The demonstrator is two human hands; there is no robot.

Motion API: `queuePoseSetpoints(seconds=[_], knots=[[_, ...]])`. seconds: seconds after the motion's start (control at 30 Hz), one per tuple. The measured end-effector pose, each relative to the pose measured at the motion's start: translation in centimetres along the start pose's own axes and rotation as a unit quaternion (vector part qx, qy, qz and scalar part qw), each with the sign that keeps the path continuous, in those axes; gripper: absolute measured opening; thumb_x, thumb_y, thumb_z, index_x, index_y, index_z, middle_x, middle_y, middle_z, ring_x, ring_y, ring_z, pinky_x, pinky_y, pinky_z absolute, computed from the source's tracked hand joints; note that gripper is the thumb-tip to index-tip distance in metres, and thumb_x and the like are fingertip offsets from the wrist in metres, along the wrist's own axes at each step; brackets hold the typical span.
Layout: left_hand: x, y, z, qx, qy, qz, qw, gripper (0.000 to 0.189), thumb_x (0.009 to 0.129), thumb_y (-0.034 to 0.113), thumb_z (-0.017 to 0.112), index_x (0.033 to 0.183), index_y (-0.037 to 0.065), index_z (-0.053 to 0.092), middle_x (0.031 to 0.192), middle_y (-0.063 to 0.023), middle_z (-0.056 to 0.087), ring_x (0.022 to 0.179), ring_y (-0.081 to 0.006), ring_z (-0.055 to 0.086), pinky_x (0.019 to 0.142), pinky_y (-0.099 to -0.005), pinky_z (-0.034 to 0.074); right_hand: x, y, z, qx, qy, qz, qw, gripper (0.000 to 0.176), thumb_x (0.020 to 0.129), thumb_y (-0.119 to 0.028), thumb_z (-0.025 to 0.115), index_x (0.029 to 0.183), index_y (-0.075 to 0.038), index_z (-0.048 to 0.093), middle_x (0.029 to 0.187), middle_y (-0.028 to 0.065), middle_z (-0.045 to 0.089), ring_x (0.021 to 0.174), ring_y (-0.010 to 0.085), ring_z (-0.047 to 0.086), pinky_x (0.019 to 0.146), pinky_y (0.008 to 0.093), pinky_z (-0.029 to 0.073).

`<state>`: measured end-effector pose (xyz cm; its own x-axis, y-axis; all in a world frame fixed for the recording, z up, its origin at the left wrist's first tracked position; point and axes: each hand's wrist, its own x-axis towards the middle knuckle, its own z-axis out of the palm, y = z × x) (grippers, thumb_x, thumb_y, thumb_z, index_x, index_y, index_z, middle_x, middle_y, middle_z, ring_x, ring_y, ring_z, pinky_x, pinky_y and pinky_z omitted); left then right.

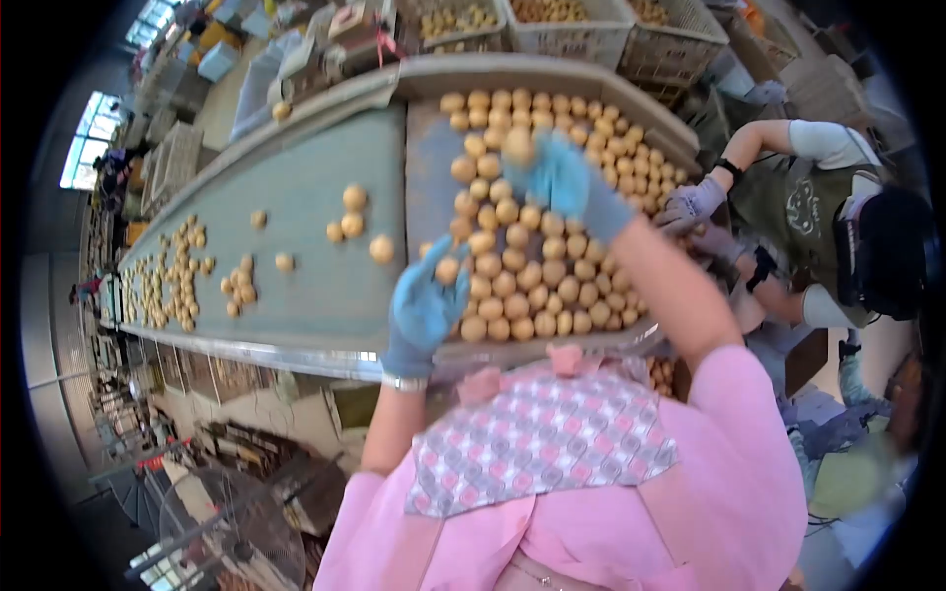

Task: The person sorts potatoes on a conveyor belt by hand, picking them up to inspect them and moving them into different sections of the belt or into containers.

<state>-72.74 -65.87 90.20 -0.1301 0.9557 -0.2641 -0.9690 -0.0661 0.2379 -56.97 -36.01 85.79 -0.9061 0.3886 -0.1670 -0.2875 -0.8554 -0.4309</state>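
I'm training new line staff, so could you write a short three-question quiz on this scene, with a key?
1. True or false: light blue gloves cover both the wearer's left hand and right hand.
2. Multiple choice: the right hand holds (a) a knife, (b) a round tan piece of produce, (c) a plastic crate.
3. Fill the blank: to the wearer's right, a co-worker in a dark green apron has black bands on both ____.

Key: 1 true; 2 b; 3 wrists.

No writing can be read anywhere. The co-worker's dark apron (823, 234) bears a pale printed figure, but any lettering there is illegible.
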Motion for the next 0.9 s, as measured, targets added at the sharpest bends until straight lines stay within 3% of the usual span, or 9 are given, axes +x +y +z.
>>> queuePoseSetpoints(seconds=[0.17, 0.27, 0.43, 0.5, 0.53, 0.6, 0.63, 0.8, 0.9], knots=[[-1.6, 1.1, 0.9, 0.153, -0.003, 0.050, 0.987, 0.057, 0.116, 0.018, 0.046, 0.169, 0.003, 0.033, 0.170, -0.0173, 0.042, 0.148, -0.0289, 0.053, 0.123, -0.0405, 0.046, 2.3, 1.9, 5.7, -0.520, 0.098, -0.320, 0.786, 0.054, 0.110, -0.029, 0.061, 0.157, -0.004, 0.049, 0.136, 0.0110, 0.066, 0.120, 0.0239, 0.069, 0.106, 0.0364, 0.056], [-2.3, 0.9, 1.2, 0.291, 0.023, 0.124, 0.948, 0.056, 0.117, 0.018, 0.046, 0.169, 0.003, 0.033, 0.167, -0.0168, 0.045, 0.146, -0.0267, 0.055, 0.121, -0.0393, 0.047, -3.8, 8.3, 4.5, -0.925, -0.037, -0.091, 0.368, 0.064, 0.101, -0.024, 0.071, 0.158, -0.007, 0.049, 0.130, 0.0136, 0.070, 0.124, 0.0268, 0.067, 0.107, 0.0385, 0.054], [-2.9, 0.3, 2.8, 0.500, 0.095, 0.153, 0.847, 0.057, 0.114, 0.015, 0.052, 0.168, 0.001, 0.036, 0.161, -0.0149, 0.052, 0.142, -0.0254, 0.058, 0.117, -0.0391, 0.050, -10.7, 13.3, 1.1, -0.829, -0.055, -0.265, 0.490, 0.063, 0.104, -0.023, 0.068, 0.161, -0.008, 0.044, 0.157, 0.0163, 0.054, 0.139, 0.0313, 0.060, 0.113, 0.0456, 0.053], [-2.2, -0.9, 2.6, 0.704, 0.041, 0.171, 0.689, 0.064, 0.108, 0.017, 0.063, 0.167, 0.003, 0.040, 0.160, -0.0160, 0.054, 0.149, -0.0341, 0.051, 0.121, -0.0484, 0.044, -11.4, 13.0, 6.6, -0.483, 0.040, -0.090, 0.870, 0.056, 0.109, -0.024, 0.063, 0.160, -0.007, 0.047, 0.158, 0.0130, 0.053, 0.140, 0.0278, 0.060, 0.113, 0.0440, 0.053], [-2.0, -2.2, 1.9, 0.786, 0.012, 0.195, 0.587, 0.066, 0.106, 0.018, 0.064, 0.166, 0.003, 0.041, 0.160, -0.0168, 0.054, 0.152, -0.0368, 0.047, 0.123, -0.0509, 0.040, -11.6, 12.4, 8.9, -0.246, 0.081, 0.005, 0.966, 0.053, 0.111, -0.025, 0.061, 0.159, -0.007, 0.048, 0.158, 0.0114, 0.052, 0.140, 0.0261, 0.060, 0.114, 0.0431, 0.054], [-1.8, -4.3, 0.8, 0.903, -0.047, 0.241, 0.352, 0.069, 0.102, 0.021, 0.068, 0.165, 0.003, 0.043, 0.160, -0.0185, 0.053, 0.156, -0.0421, 0.039, 0.127, -0.0560, 0.032, -12.8, 12.7, 6.2, -0.124, 0.051, 0.100, 0.986, 0.046, 0.115, -0.027, 0.056, 0.155, -0.003, 0.054, 0.146, 0.0071, 0.060, 0.133, 0.0187, 0.062, 0.108, 0.0357, 0.057], [-1.8, -4.2, 0.8, 0.873, -0.038, 0.243, 0.421, 0.069, 0.100, 0.024, 0.071, 0.161, 0.004, 0.049, 0.159, -0.0200, 0.053, 0.157, -0.0467, 0.034, 0.129, -0.0597, 0.024, -13.1, 13.5, 3.6, -0.123, 0.052, 0.120, 0.984, 0.044, 0.115, -0.026, 0.056, 0.152, -0.002, 0.056, 0.142, 0.0071, 0.063, 0.129, 0.0179, 0.064, 0.105, 0.0344, 0.058], [-6.5, 2.9, 0.5, 0.896, 0.084, 0.300, 0.317, 0.052, 0.099, 0.018, 0.068, 0.149, 0.006, 0.062, 0.154, -0.0178, 0.057, 0.150, -0.0459, 0.043, 0.126, -0.0616, 0.029, -10.4, 11.3, -5.0, 0.132, 0.201, 0.226, 0.944, 0.024, 0.112, -0.015, 0.057, 0.125, 0.002, 0.068, 0.101, 0.0050, 0.069, 0.095, 0.0112, 0.072, 0.078, 0.0255, 0.064], [-9.5, 4.4, -0.5, 0.911, 0.104, 0.311, 0.250, 0.046, 0.098, 0.015, 0.067, 0.143, 0.007, 0.066, 0.151, -0.0173, 0.059, 0.147, -0.0456, 0.047, 0.124, -0.0618, 0.032, -0.9, -1.7, -0.4, 0.053, 0.102, -0.096, 0.989, 0.030, 0.113, -0.021, 0.057, 0.126, 0.004, 0.066, 0.133, 0.0167, 0.068, 0.119, 0.0288, 0.071, 0.100, 0.0403, 0.065]])
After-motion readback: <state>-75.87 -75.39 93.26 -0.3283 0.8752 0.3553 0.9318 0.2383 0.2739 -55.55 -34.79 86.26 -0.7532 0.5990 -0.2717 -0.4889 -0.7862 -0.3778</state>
